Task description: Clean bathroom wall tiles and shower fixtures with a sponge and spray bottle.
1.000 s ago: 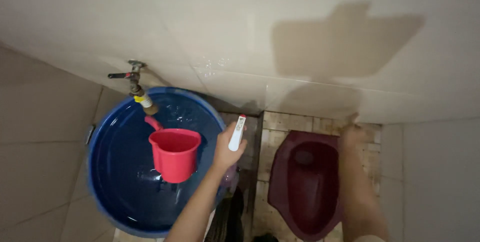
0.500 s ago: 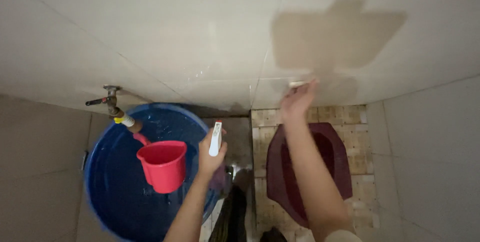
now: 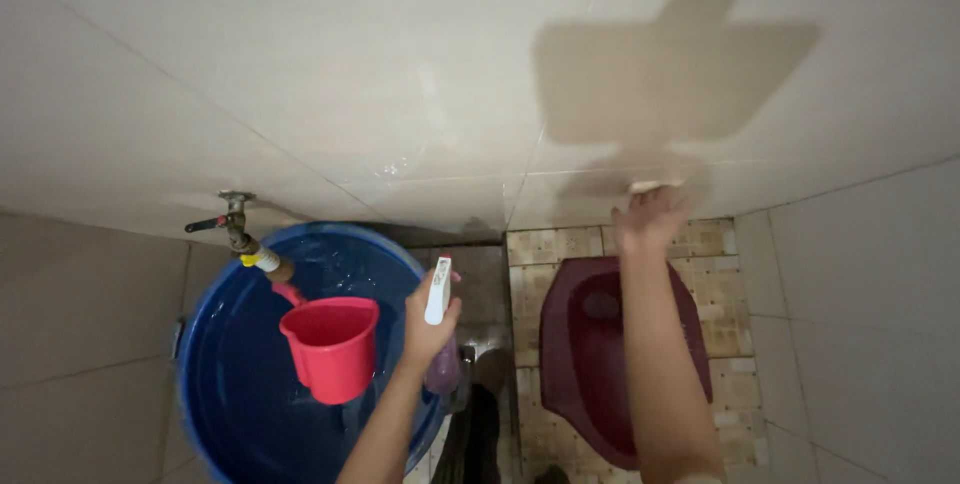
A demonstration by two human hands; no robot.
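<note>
My left hand [image 3: 425, 329] grips a spray bottle [image 3: 438, 294] with a white nozzle and a purplish body, held over the right rim of a large blue water tub [image 3: 230, 384]. My right hand [image 3: 648, 219] is raised against the lower part of the pale tiled wall [image 3: 420, 74] and presses a small pale cloth or sponge [image 3: 655, 187] to it, just above the floor line. A dark red squat toilet [image 3: 590, 344] lies below that arm.
A red dipper [image 3: 330, 344] floats or rests in the blue tub. A metal tap [image 3: 238, 229] juts from the wall above the tub's rim. Patterned floor tiles [image 3: 545, 244] surround the toilet. A side wall [image 3: 860, 344] closes in on the right.
My right hand rose from the toilet's far rim to the wall, then slid right along it. My left hand kept the spray bottle and barely moved. The view tilted up slightly.
</note>
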